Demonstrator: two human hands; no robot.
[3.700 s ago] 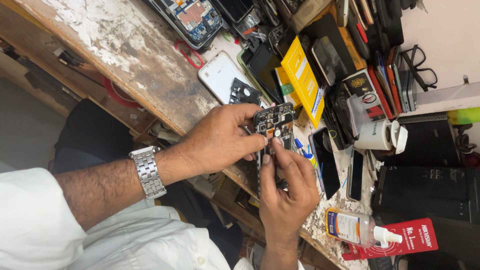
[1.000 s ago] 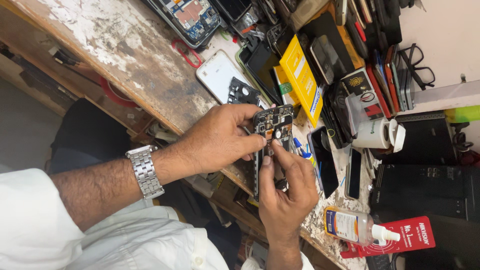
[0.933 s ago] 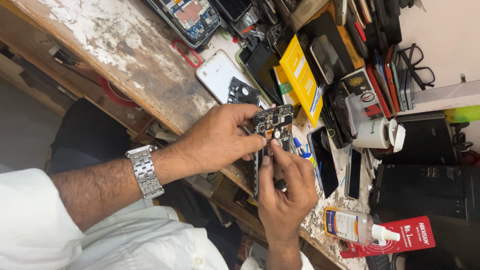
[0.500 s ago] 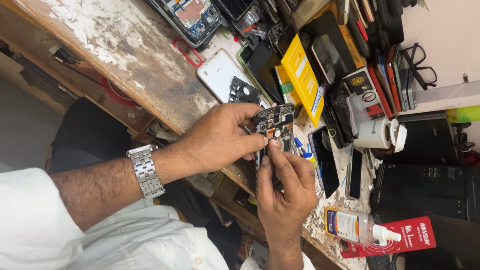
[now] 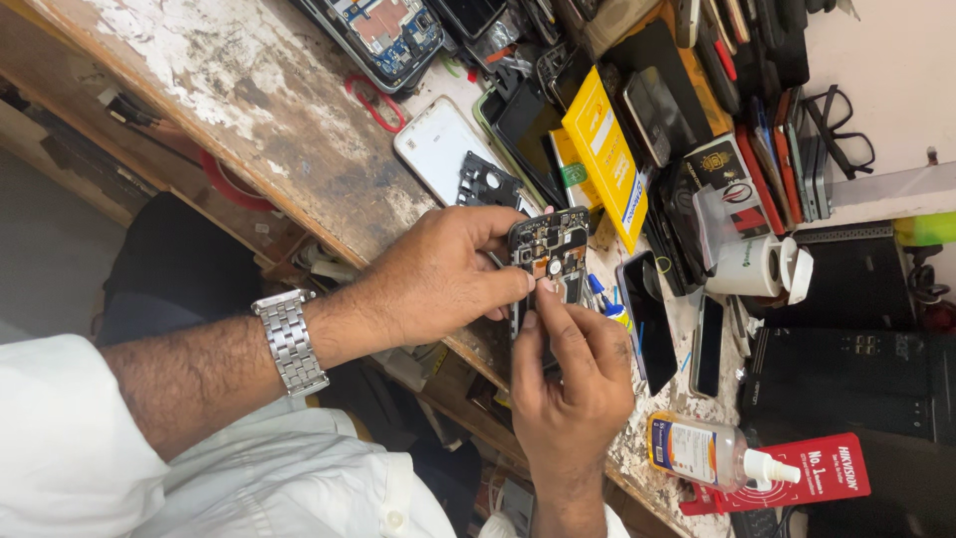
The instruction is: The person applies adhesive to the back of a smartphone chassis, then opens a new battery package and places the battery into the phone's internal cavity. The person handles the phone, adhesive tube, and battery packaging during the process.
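Single head cam, worn, looking steeply down, close on both hands at frame centre. View rolled: worn, paint-flecked wooden desk [image 5: 249, 90] running diagonally from upper left to lower right. White-sleeved forearm entering from lower left. No 2nd view, so no overlap.

Left hand [image 5: 438, 284], steel watch [image 5: 290, 342] on the wrist, grips an opened phone [image 5: 549, 261] with its circuit board showing, held over the edge of a worn wooden bench [image 5: 259, 100]. Right hand [image 5: 570, 384] comes from below, fingertips [image 5: 546, 291] pressing on the board. Yellow box [image 5: 605, 159], white phone [image 5: 438, 149] and clear bottle [image 5: 702, 450] sit nearby.
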